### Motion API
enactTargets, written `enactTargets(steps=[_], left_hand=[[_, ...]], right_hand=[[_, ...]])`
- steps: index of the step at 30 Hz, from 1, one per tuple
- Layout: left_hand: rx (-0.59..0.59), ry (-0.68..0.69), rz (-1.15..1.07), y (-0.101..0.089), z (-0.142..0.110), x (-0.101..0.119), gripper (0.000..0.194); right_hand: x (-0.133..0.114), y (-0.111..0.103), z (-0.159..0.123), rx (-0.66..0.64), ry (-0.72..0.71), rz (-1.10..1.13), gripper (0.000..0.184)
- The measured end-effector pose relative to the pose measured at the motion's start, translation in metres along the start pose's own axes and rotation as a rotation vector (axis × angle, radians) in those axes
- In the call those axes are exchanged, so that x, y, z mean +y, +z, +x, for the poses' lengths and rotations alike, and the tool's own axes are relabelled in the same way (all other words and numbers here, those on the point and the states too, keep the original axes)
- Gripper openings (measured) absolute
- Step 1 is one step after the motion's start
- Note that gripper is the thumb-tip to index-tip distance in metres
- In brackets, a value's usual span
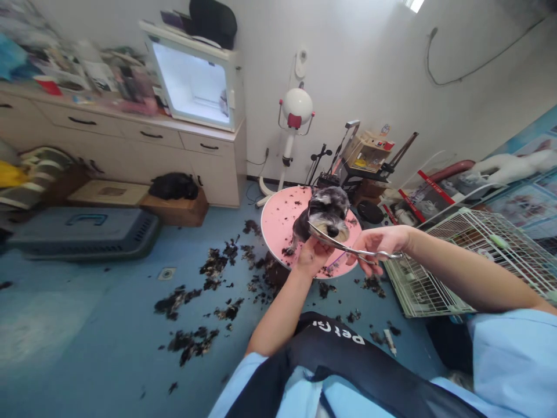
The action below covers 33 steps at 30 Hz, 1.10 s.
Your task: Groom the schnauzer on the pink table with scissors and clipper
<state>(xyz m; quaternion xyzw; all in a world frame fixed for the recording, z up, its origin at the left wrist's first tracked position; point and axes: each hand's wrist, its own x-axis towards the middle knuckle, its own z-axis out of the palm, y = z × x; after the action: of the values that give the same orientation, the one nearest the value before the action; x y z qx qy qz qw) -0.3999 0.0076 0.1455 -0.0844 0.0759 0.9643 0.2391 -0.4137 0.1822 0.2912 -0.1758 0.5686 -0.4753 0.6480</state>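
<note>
A grey and black dog with a pale muzzle (329, 203) sits on a round pink grooming table (278, 217), facing me. My left hand (314, 255) is under its chin, fingers closed against the beard and partly hidden. In my right hand (378, 241) is a pair of long metal grooming scissors (348, 249). The blades point left across the front of the muzzle, just below the nose; whether they touch the hair I cannot tell. A purple comb (335, 265) lies on the tabletop near the hands, among dark hair clippings.
Clumps of cut hair (215, 267) litter the blue floor around the table. A white wire cage (418, 284) stands close on the right. Behind the table is a white dryer on a stand (297, 107). A grey pet carrier (87, 232) and cabinets (152, 136) line the left.
</note>
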Motion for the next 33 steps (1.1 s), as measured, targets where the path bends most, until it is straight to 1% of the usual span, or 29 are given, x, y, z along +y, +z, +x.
enactTargets(steps=[4,9,13,17,21,23,26,30,33], left_hand=[[0.004,0.001,0.018,0.001,-0.002,0.000,0.010],[0.011,-0.008,-0.014,0.000,-0.001,-0.001,0.008],[-0.004,-0.015,-0.003,-0.002,0.001,-0.002,0.009],[-0.006,-0.024,-0.004,-0.002,0.001,-0.003,0.011],[0.000,-0.017,0.016,0.001,0.001,-0.006,0.018],[-0.005,-0.017,0.027,0.003,0.001,-0.009,0.021],[-0.005,-0.027,0.023,0.005,0.003,-0.012,0.022],[0.004,-0.020,-0.020,0.005,0.005,-0.015,0.023],[0.000,-0.019,-0.026,0.004,0.005,-0.017,0.021]], right_hand=[[-0.007,-0.002,-0.002,0.013,0.123,-0.095,0.060],[-0.006,0.001,-0.002,0.026,0.061,-0.096,0.067],[-0.003,0.007,0.000,0.061,0.114,-0.127,0.063],[0.008,0.015,0.006,0.116,0.035,-0.094,0.064],[0.026,0.025,0.013,0.214,0.024,-0.113,0.050],[0.035,0.030,0.017,0.283,-0.015,-0.120,0.048],[0.048,0.037,0.023,0.389,-0.070,-0.106,0.051],[0.060,0.043,0.031,0.415,-0.065,-0.065,0.054],[0.064,0.045,0.035,0.456,-0.108,-0.057,0.057]])
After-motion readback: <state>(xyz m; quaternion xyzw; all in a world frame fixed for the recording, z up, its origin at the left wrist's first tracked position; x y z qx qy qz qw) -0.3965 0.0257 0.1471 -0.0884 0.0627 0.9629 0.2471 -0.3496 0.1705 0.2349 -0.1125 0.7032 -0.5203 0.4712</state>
